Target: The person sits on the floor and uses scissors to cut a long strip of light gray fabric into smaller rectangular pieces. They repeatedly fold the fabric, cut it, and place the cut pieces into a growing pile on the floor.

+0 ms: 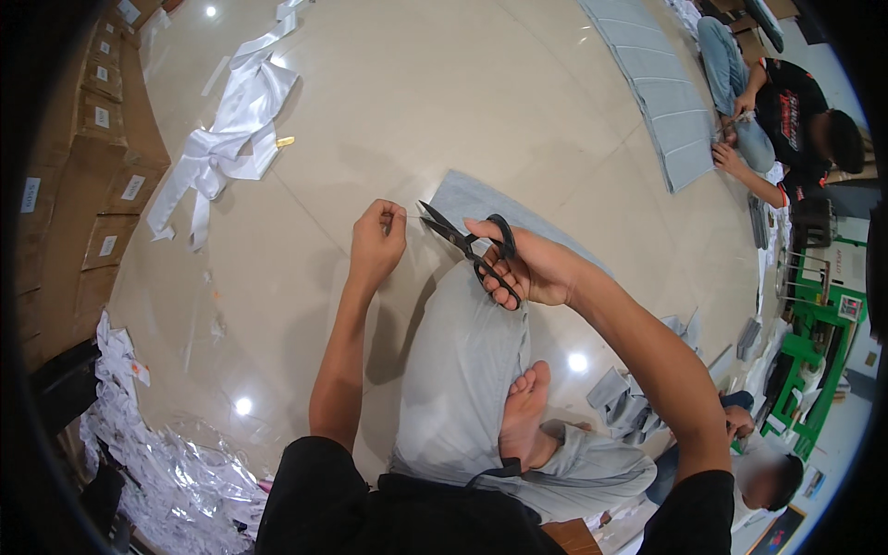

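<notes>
At the frame's centre, a seated person's left hand (379, 242) pinches thumb and fingers together on what looks like a thin pale thread (414, 216), likely to keep it taut toward the blades. Just right, the right hand (541, 270) is closed around the handles of black scissors (453, 235), blades parted, tips pointing upper left, presumably to meet the thread. Grey cloth (472, 197) lies behind the scissors, beyond the bent knee (453, 324).
</notes>
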`<action>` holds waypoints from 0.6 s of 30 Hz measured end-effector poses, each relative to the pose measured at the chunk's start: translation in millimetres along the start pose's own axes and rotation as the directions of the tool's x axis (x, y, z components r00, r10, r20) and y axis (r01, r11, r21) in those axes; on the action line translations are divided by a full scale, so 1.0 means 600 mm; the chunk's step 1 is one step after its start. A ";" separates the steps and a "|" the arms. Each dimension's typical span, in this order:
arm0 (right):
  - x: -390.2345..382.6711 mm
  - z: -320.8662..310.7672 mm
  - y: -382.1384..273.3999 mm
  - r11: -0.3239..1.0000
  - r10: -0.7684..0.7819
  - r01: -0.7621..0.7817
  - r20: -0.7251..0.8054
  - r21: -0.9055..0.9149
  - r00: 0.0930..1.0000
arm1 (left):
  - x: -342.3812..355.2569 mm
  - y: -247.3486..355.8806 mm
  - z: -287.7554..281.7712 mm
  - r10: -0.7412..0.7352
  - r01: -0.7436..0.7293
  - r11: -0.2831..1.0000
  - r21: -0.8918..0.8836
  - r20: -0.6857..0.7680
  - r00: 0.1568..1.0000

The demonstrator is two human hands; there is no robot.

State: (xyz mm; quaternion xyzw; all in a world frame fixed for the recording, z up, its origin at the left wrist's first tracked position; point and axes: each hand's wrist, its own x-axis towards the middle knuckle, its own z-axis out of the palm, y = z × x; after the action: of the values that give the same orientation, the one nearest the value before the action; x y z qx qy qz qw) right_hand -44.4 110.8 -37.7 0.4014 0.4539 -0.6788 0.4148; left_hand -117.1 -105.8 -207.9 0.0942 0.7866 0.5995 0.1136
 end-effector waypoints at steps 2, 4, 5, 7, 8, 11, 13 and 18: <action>0.004 -0.001 -0.001 1.000 0.003 -0.003 0.006 -0.002 1.000 | -0.001 0.001 -0.001 -0.011 0.011 1.000 -0.010 0.004 1.000; 0.005 -0.002 0.000 1.000 0.006 -0.006 0.007 -0.011 1.000 | -0.002 0.006 -0.001 -0.037 0.037 0.999 -0.016 0.016 0.999; 0.006 -0.003 0.002 0.999 -0.014 0.014 0.005 -0.039 1.000 | -0.003 0.006 -0.001 -0.031 0.032 0.999 -0.021 0.016 0.999; 0.006 -0.007 0.006 0.994 -0.056 0.056 -0.001 -0.093 0.998 | -0.003 0.007 0.000 -0.020 0.021 0.999 -0.034 0.020 1.000; 0.006 -0.007 0.008 0.990 -0.076 0.076 0.001 -0.117 0.997 | -0.004 0.006 0.000 -0.026 0.026 0.999 -0.042 0.018 1.000; 0.000 -0.001 0.015 0.976 -0.132 0.131 0.005 -0.172 0.991 | -0.006 0.003 -0.004 -0.031 0.032 0.998 -0.053 0.012 0.999; -0.015 0.002 0.019 0.968 -0.163 0.162 0.011 -0.189 0.987 | -0.010 0.002 -0.013 -0.022 0.022 0.999 -0.041 0.003 1.000; -0.103 -0.033 0.077 0.969 -0.245 0.245 -0.003 0.022 0.970 | -0.046 0.047 -0.085 0.003 -0.005 0.976 0.216 0.011 1.000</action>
State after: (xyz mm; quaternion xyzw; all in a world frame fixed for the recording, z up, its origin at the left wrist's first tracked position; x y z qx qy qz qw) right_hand 22.2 130.7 0.9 0.3469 0.4925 -0.7297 0.3235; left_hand -105.0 -153.4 -165.7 0.1110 0.8463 0.5101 0.1057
